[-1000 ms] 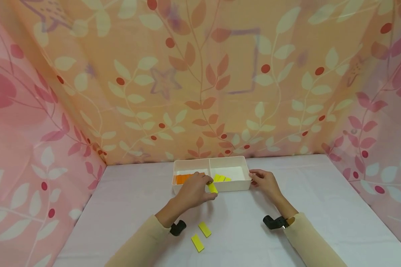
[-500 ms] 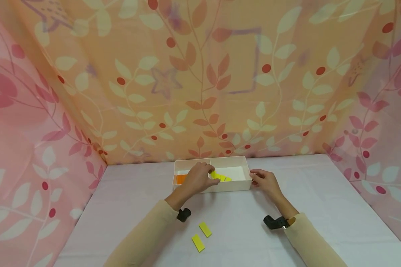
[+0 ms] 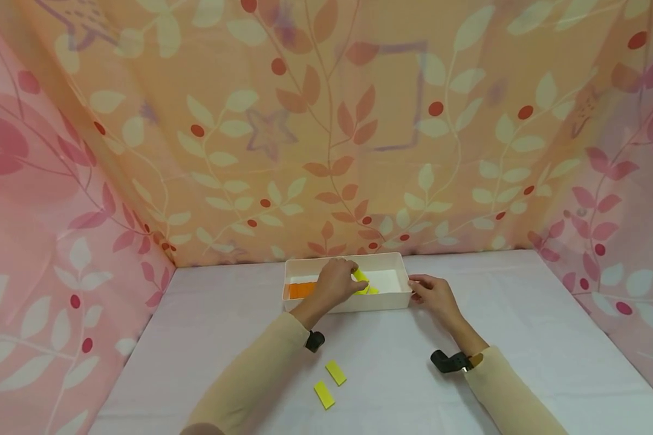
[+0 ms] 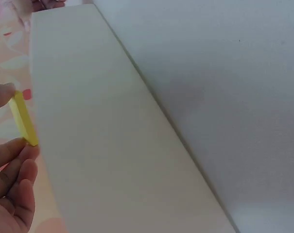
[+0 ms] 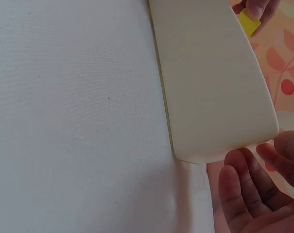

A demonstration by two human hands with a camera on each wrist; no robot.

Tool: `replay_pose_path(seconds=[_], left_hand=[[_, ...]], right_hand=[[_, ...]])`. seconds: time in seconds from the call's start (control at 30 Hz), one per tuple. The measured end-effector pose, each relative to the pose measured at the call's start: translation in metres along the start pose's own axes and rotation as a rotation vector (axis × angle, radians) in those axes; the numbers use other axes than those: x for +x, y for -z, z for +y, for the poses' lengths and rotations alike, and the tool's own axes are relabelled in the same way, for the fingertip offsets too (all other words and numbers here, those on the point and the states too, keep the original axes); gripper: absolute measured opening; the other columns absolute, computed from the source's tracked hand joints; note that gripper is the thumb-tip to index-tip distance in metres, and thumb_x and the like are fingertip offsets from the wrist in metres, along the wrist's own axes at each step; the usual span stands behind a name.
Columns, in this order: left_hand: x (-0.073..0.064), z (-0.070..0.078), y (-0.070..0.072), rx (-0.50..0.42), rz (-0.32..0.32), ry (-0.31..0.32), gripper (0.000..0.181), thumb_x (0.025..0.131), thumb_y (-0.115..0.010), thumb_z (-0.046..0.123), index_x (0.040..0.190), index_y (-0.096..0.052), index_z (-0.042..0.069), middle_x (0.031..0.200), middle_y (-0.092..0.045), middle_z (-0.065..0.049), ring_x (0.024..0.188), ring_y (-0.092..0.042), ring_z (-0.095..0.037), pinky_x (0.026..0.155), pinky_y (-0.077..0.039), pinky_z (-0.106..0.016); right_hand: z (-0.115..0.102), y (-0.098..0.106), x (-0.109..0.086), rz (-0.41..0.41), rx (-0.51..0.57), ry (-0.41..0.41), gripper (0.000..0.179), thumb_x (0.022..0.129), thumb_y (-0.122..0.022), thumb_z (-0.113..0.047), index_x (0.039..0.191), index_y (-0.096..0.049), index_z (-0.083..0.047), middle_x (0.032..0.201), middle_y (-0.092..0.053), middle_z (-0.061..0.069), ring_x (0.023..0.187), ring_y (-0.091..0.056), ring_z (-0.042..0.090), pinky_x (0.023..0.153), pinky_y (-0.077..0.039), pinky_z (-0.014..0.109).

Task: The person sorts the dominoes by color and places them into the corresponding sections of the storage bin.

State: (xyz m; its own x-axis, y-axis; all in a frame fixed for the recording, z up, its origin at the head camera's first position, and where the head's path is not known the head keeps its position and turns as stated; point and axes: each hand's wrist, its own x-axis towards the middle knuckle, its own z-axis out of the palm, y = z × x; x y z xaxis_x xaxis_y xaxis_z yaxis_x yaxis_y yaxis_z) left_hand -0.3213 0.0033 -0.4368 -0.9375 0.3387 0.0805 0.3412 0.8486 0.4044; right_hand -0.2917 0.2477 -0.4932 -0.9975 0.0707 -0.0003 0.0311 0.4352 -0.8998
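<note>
My left hand (image 3: 334, 284) pinches a yellow rectangular block (image 3: 361, 277) between thumb and fingertips, over the right compartment of a cream two-part plastic box (image 3: 367, 302). In the left wrist view the yellow block (image 4: 24, 119) shows edge-on beside the box wall (image 4: 98, 121). Other yellow blocks (image 3: 372, 290) lie below it in that compartment, partly hidden by the hand. A row of orange blocks (image 3: 302, 290) fills part of the left compartment. My right hand (image 3: 438, 300) holds the box's right end, thumb and finger at its corner (image 5: 270, 133).
Two yellow blocks, one nearer (image 3: 324, 394) and one farther (image 3: 335, 373), lie on the white tablecloth (image 3: 392, 374) in front of the box. A patterned curtain (image 3: 326, 199) rises close behind the box, with pink side curtains left and right.
My left hand has carried the yellow block from in front of the box, up over its front wall and rightward into the right compartment. My right hand has stayed at the box's end.
</note>
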Motion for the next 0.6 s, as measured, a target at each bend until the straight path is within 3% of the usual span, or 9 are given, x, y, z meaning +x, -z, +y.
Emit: replay_pose_path(seconds=[0.17, 0.37, 0.6], left_hand=[[0.011, 0.000, -0.009, 0.045, 0.019, 0.056, 0.043, 0.082, -0.076, 0.039, 0.112, -0.073, 0.010, 0.095, -0.070, -0.002, 0.088, -0.052, -0.017, 0.079, -0.046, -0.027], [0.024, 0.003, -0.018, 0.141, 0.000, 0.057, 0.038, 0.084, -0.073, 0.043, 0.103, -0.074, 0.010, 0.081, -0.066, 0.001, 0.081, -0.052, -0.016, 0.078, -0.046, -0.029], [0.037, 0.009, -0.027, 0.200, -0.026, 0.071, 0.035, 0.085, -0.072, 0.042, 0.068, -0.067, 0.012, 0.065, -0.053, 0.001, 0.084, -0.049, -0.017, 0.089, -0.043, -0.033]], right_hand=[[0.000, -0.001, 0.000, -0.009, 0.001, -0.003, 0.041, 0.098, -0.059, -0.022, 0.127, -0.059, 0.007, 0.111, -0.067, 0.028, 0.075, -0.065, 0.015, 0.069, -0.057, 0.024], [-0.001, 0.000, 0.000, -0.005, 0.002, 0.000, 0.040, 0.097, -0.059, -0.020, 0.126, -0.060, 0.007, 0.109, -0.067, 0.028, 0.072, -0.063, 0.011, 0.067, -0.057, 0.023], [0.000, 0.002, 0.002, -0.009, 0.000, 0.008, 0.040, 0.097, -0.060, -0.020, 0.125, -0.060, 0.008, 0.105, -0.068, 0.028, 0.073, -0.065, 0.014, 0.065, -0.056, 0.022]])
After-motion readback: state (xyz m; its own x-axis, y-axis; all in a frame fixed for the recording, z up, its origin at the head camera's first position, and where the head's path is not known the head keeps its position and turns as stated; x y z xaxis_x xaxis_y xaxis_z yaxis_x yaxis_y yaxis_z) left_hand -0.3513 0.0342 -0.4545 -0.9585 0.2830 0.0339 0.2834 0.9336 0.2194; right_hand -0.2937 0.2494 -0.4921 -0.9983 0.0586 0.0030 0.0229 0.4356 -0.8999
